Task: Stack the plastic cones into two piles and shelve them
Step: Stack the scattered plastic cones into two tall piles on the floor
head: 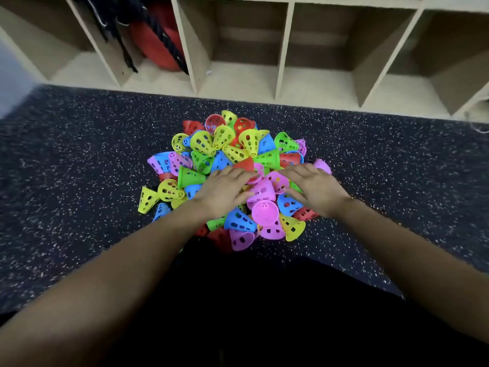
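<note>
Stacking not begun.
Left hand (225,193) and right hand (316,190) lie flat, holding nothing, on loose colourful perforated plastic cones (227,144); no piles, nothing shelved.

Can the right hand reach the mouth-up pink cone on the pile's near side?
Probably yes. The pink cone lies on top of the pile, uncovered, and the right hand rests open close beside it; only a blue cone sits between them.

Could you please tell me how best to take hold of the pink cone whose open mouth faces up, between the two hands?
Pinch the pink cone by its rim, coming from above: the wide mouth faces up and lies uncovered atop the pile, so a thumb should fit inside with fingers outside.
</note>
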